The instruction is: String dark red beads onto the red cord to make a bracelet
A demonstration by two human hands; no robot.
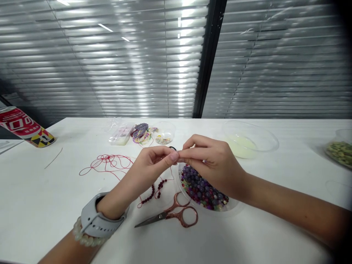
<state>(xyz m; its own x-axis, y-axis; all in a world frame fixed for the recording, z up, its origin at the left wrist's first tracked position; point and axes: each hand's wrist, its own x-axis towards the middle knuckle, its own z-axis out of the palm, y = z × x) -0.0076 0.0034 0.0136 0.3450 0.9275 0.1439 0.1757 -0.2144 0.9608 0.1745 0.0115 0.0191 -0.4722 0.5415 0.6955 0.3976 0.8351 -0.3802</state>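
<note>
Left hand and right hand are meeting, fingertips pinching a small dark item, largely hidden, near the clear bowl. Some dark red beads are already sitting on red cord; the beadwork is seemingly standing partway, many loose beads lying unstrung in the bowl. Scissors are lying alongside.

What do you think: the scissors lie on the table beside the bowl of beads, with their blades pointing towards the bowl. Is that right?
Not quite: the head view shows the blades pointing away from the bowl; the handles are nearer to it. The scissors do lie on the table beside the bowl of beads.
</note>
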